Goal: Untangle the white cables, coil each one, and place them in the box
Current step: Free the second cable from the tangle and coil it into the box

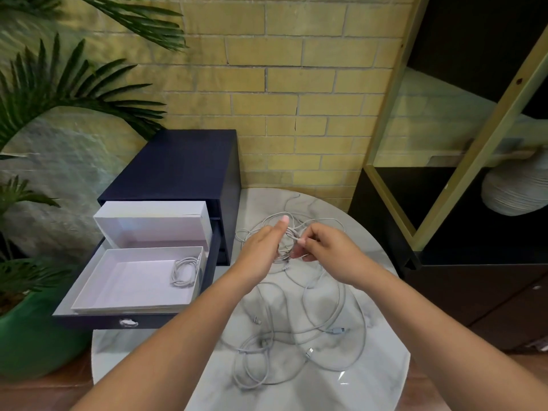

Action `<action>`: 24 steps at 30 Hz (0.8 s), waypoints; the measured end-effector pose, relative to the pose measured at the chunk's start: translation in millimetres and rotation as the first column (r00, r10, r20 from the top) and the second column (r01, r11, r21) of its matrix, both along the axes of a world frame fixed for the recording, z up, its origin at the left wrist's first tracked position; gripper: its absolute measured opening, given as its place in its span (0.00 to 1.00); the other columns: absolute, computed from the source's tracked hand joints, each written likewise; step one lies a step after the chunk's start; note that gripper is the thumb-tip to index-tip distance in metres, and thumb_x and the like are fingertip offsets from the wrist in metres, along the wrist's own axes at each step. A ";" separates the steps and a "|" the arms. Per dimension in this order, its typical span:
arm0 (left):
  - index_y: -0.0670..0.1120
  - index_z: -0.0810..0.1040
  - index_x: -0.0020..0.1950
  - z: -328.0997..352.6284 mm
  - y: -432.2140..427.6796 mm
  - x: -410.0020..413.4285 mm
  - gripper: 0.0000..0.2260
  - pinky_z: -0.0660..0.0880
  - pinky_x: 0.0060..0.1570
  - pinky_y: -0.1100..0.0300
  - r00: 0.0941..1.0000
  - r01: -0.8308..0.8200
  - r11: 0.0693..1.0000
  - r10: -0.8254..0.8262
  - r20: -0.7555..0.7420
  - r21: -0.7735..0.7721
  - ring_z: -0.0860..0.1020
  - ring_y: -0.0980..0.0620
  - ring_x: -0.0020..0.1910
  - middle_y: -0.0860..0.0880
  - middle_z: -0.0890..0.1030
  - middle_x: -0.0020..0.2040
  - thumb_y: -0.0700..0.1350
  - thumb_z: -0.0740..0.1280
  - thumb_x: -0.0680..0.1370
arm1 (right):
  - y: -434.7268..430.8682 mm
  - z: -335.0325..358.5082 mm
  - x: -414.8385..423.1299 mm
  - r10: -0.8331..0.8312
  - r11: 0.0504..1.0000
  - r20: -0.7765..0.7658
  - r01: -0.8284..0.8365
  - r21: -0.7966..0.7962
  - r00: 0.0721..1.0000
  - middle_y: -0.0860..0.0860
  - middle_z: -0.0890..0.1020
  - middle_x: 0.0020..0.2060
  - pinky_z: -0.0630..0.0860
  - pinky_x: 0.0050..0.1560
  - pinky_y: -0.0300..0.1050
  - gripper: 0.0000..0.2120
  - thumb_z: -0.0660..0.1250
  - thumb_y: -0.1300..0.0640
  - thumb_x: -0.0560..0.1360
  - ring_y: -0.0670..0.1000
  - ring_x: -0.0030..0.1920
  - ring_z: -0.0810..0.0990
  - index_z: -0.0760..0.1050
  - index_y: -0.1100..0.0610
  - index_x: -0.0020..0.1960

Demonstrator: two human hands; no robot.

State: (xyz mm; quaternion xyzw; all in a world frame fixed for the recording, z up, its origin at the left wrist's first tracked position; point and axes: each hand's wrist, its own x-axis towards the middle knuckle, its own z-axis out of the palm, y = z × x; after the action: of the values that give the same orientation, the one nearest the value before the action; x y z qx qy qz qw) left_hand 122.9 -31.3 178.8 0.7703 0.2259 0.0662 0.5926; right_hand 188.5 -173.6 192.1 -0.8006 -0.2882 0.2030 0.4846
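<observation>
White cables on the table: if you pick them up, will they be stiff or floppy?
Probably floppy: the white cables lie in loose curls on the table and droop from the left hand and right hand. They look thin, so likely light. They cross, so lifting one may drag others.

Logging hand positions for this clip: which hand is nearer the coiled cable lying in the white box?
Left. The left hand sits just right of the coiled cable, beyond the white box; the right hand is farther right, pinching the tangled cables.
</observation>
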 end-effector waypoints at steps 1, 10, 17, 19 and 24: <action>0.48 0.68 0.37 1.5 -0.4 -0.7 0.20 0.66 0.41 0.56 1.000 0.013 1.000 -0.014 0.000 0.025 0.70 0.53 0.35 0.52 0.71 0.34 0.62 0.57 0.79 | -2.2 3.4 2.4 0.019 0.999 0.051 -0.017 -0.038 0.999 0.51 0.84 0.43 0.78 0.50 0.44 0.07 0.61 0.59 0.80 0.47 0.46 0.82 0.75 0.61 0.46; 0.50 0.61 0.31 14.2 -10.0 3.6 0.21 0.58 0.30 0.61 0.990 -0.043 0.979 0.068 0.125 -0.200 0.60 0.55 0.27 0.55 0.61 0.27 0.57 0.62 0.79 | -9.6 2.8 15.4 -0.120 0.989 0.621 0.150 0.004 0.775 0.47 0.77 0.42 0.74 0.44 0.46 0.04 0.68 0.57 0.76 0.46 0.42 0.75 0.82 0.55 0.47; 0.49 0.68 0.36 11.2 -21.8 4.4 0.16 0.60 0.35 0.60 0.979 -0.030 0.828 0.139 0.152 -0.559 0.61 0.56 0.27 0.55 0.62 0.24 0.54 0.60 0.81 | 1.4 -15.4 -1.4 -0.278 0.954 0.288 0.228 0.196 0.916 0.46 0.78 0.45 0.77 0.48 0.40 0.06 0.66 0.54 0.78 0.43 0.45 0.79 0.80 0.51 0.52; 0.48 0.67 0.35 9.9 -21.1 5.7 0.17 0.62 0.38 0.60 0.972 -0.031 0.762 0.174 0.159 -0.647 0.63 0.56 0.26 0.54 0.62 0.24 0.54 0.59 0.81 | 3.8 -18.2 -11.3 -0.238 0.948 0.176 0.189 0.257 0.955 0.47 0.78 0.50 0.76 0.50 0.35 0.10 0.69 0.55 0.75 0.41 0.50 0.79 0.78 0.47 0.56; 0.46 0.67 0.32 6.2 -19.6 8.5 0.21 0.68 0.48 0.55 0.975 0.018 0.764 0.128 0.180 -0.645 0.71 0.52 0.32 0.51 0.69 0.28 0.55 0.56 0.82 | 7.2 -17.2 -17.6 -0.249 0.886 -0.081 0.261 0.382 0.965 0.48 0.83 0.49 0.78 0.53 0.38 0.18 0.70 0.63 0.74 0.44 0.49 0.83 0.79 0.41 0.55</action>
State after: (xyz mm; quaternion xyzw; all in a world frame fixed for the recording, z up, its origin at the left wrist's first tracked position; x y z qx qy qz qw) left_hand 131.4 -51.0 185.0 0.5023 0.1927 0.0846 0.8387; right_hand 170.9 -166.4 174.9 -0.7159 -0.2079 0.0879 0.6607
